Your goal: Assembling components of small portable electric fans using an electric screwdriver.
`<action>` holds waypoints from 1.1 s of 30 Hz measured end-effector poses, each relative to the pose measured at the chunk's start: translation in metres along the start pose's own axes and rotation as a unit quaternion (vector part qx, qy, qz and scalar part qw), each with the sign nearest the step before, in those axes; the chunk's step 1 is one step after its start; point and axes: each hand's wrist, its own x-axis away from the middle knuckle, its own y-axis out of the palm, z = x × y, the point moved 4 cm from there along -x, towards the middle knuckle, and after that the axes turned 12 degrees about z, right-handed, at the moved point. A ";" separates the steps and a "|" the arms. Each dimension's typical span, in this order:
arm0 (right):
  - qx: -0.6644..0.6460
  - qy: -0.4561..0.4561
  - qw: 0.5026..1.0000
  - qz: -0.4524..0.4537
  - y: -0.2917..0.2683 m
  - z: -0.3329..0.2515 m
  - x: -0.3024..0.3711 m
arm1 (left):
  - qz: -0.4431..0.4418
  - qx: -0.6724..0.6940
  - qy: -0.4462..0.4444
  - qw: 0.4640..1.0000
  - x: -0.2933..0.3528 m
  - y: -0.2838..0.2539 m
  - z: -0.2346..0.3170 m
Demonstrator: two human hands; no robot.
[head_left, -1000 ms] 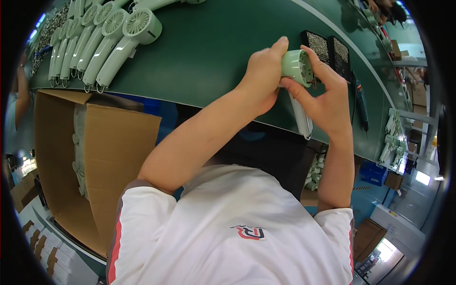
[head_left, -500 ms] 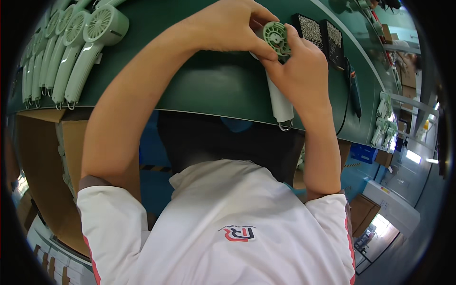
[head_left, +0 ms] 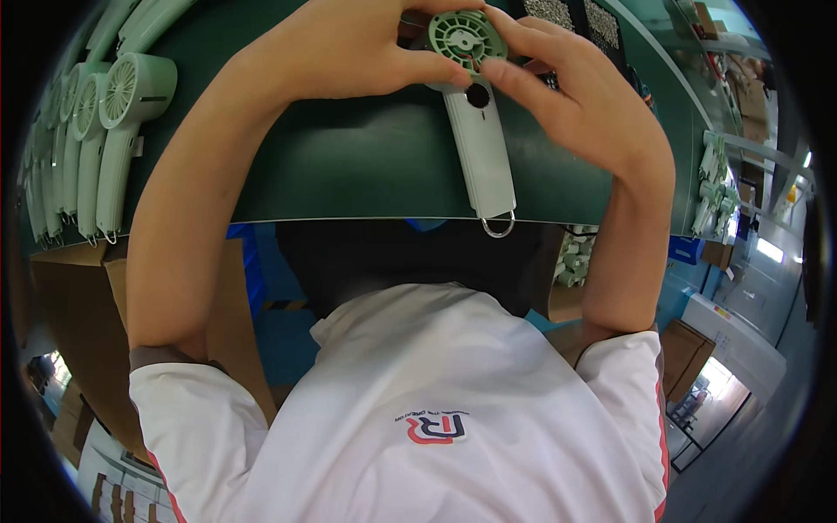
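Note:
A pale green hand-held fan [head_left: 478, 144] with a round head, a long handle and a metal loop at its end is held upright over the green table [head_left: 349, 166]. My left hand [head_left: 349, 52] grips the left side of the fan head. My right hand [head_left: 575, 96] holds the right side, its thumb pressing near a dark button on the handle. Both forearms rise from my white shirt at the lower edge.
A row of several matching green fans [head_left: 96, 148] lies at the table's left. Dark grille parts [head_left: 567, 13] sit at the far top. More fan parts [head_left: 711, 187] lie at the right edge. Cardboard boxes [head_left: 78, 331] stand below the table on the left.
Both hands and the fan have come closer and lower in the view, with the fan's round face now turned toward the camera. The row of fans has shifted further left.

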 end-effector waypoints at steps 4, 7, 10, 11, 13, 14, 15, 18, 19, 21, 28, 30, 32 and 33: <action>0.058 -0.020 0.998 -0.027 0.006 0.007 0.000 | 0.037 -0.027 0.058 0.997 0.001 -0.001 0.004; 0.064 -0.019 0.998 -0.009 0.009 0.008 0.003 | 0.024 -0.108 0.107 0.988 -0.002 -0.001 0.012; 0.052 -0.022 0.998 0.013 0.010 0.013 0.005 | 0.030 -0.085 0.075 0.993 -0.006 0.000 0.012; 0.044 -0.024 0.999 0.017 0.009 0.014 0.006 | 0.024 -0.086 0.076 0.993 -0.008 0.001 0.013; 0.028 -0.010 0.999 0.016 0.009 0.018 0.003 | 0.022 -0.098 0.049 0.994 -0.013 0.001 0.014; 0.014 -0.001 1.000 0.011 0.006 0.021 0.003 | 0.017 -0.100 0.054 0.993 -0.015 0.002 0.015; 0.015 0.000 1.000 0.018 0.002 0.025 0.005 | 0.019 -0.125 0.060 0.990 -0.017 0.003 0.016; -0.005 -0.036 0.993 0.109 -0.012 0.040 0.012 | 0.026 -0.112 0.045 0.992 -0.008 0.002 -0.009; 0.022 -0.007 0.977 0.211 -0.029 0.068 0.024 | 0.043 -0.098 0.064 0.992 -0.010 0.004 -0.009; 0.150 0.066 0.935 0.313 -0.064 0.117 0.061 | 0.064 -0.068 0.068 0.993 -0.005 0.005 -0.010; 0.320 0.280 0.886 0.185 -0.093 0.259 0.181 | 0.014 -0.053 -0.016 0.998 -0.017 0.013 -0.005; 0.262 0.313 0.901 0.147 -0.089 0.266 0.184 | 0.014 -0.056 -0.019 0.998 -0.019 0.012 -0.008; 0.305 0.243 0.908 0.153 -0.086 0.266 0.183 | 0.005 -0.055 -0.009 0.998 -0.020 0.014 -0.012; 0.280 0.244 0.914 0.161 -0.089 0.269 0.184 | 0.003 -0.060 -0.003 0.998 -0.023 0.013 -0.012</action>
